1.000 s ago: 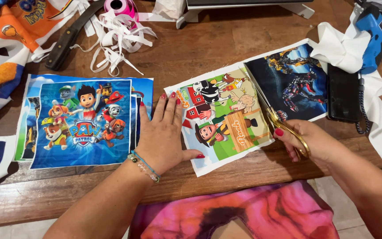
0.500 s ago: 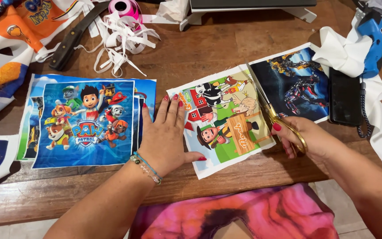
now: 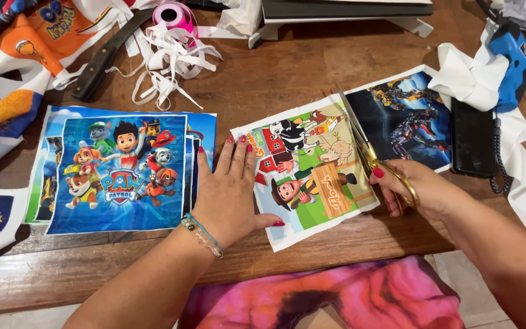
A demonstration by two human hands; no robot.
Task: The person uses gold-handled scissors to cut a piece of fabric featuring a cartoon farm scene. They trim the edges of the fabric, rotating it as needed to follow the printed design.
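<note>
Cutting is under way at centre-right of the frame: your right hand point(image 3: 424, 192) grips the gold-handled scissors point(image 3: 366, 149), fingers closed through the loops, blades running up the seam between the farm-cartoon print point(image 3: 305, 170) and the dark robot print point(image 3: 406, 119) joined to it. Blade tips sit near the far edge of the sheet, so by my read the cut is most of the way through. Your left hand point(image 3: 229, 189) lies flat, fingers spread, pressing the left margin of the farm print onto the wooden table point(image 3: 275, 73), thumb pointing right along the lower edge. Next move, as I judge it, calls for steady downward pressure from that hand and a straight line along the white border so neither picture gets nicked. Left of your left hand, just beside it, sits a stack of blue puppy-cartoon prints point(image 3: 120, 173). Upper left: white offcut strips point(image 3: 168, 61), a pink ribbon spool point(image 3: 175, 15), a dark-handled tool point(image 3: 101, 58), orange printed fabric point(image 3: 38, 36). Right edge: black phone point(image 3: 473, 140), white cloth point(image 3: 467, 76), blue tool point(image 3: 512, 61) with coiled cord. Bottom of frame: pink-patterned fabric point(image 3: 336, 298) below the table edge.
</note>
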